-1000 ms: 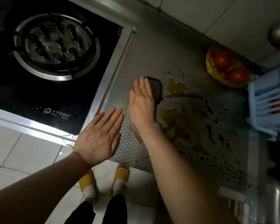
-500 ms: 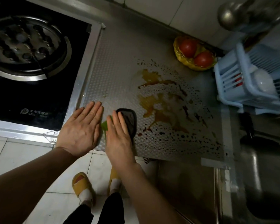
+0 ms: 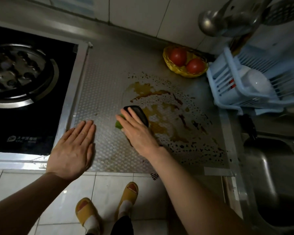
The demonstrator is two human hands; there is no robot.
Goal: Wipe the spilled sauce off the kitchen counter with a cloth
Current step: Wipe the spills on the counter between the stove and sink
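A brown and yellow sauce spill (image 3: 166, 119) spreads in smears and droplets over the dimpled metal counter (image 3: 105, 92). My right hand (image 3: 137, 133) lies flat on a dark cleaning pad (image 3: 139, 114) with a green edge, pressing it onto the counter at the spill's left edge. My left hand (image 3: 75, 148) rests flat and open on the counter near its front edge, beside the stove, with nothing in it.
A black gas stove (image 3: 24, 92) fills the left. A yellow basket (image 3: 183, 72) with two tomatoes stands at the back wall. A blue dish rack (image 3: 244, 82) stands at the right, a steel sink (image 3: 275, 175) below it. Ladles hang at top right.
My right hand slid the pad from the spill's upper left toward the counter's front edge, then back up and right to the spill. The left hand stayed flat on the counter.
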